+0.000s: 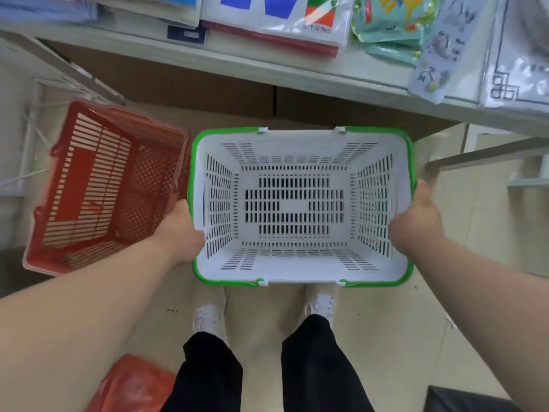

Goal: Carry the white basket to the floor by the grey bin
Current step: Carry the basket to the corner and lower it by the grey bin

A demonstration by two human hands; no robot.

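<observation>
The white basket (pixel 300 264) has slotted walls and a green rim, and it is empty. It hangs in front of me above my shoes, held level. My left hand (pixel 181 233) grips its left short side with the fingers over the rim. On the opposite short side my right hand (pixel 416 221) holds the rim the same way. No grey bin shows clearly in this view.
A red slotted basket (pixel 104 188) sits on the floor right beside the white one, to its left. A shelf (pixel 267 69) with packaged goods runs across the top. A red plastic bag (pixel 133 385) lies at the lower left, a dark object (pixel 469 401) at the lower right.
</observation>
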